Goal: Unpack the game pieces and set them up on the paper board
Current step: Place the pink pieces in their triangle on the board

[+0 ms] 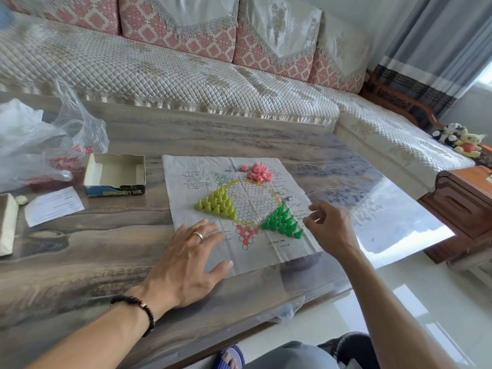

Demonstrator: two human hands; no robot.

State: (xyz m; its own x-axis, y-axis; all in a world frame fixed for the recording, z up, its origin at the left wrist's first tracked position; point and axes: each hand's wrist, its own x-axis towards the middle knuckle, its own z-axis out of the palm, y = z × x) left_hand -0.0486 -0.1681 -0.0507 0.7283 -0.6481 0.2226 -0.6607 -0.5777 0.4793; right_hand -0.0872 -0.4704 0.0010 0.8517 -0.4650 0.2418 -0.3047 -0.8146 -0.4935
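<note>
**A:** Green pegs fill the board's near-right triangle, right? So what's the step now?

**B:** I'd say tidying that triangle. The right hand hovers just beside it, fingers loosely curled, thumb and forefinger close together but with nothing between them that I can see. The left hand lies flat, fingers straight, pressing the near-left corner of the board.

**A:** How would you do it well?

**B:** Keep the left palm down so the creased paper doesn't slide. Nudge one peg at a time from the outside; they stand touching, so a sideways knock could topple a row.

**A:** And the rest?

**B:** Yellow pegs stand upright in the left triangle. Pink pegs sit in a loose heap at the far point, several tipped over, one apart to the left. Those probably come next.

**A:** Which way does the board run?

**B:** It lies flat on the table, turned slightly, its long axis running from the person toward the sofa. The empty box sits to its left.
</note>
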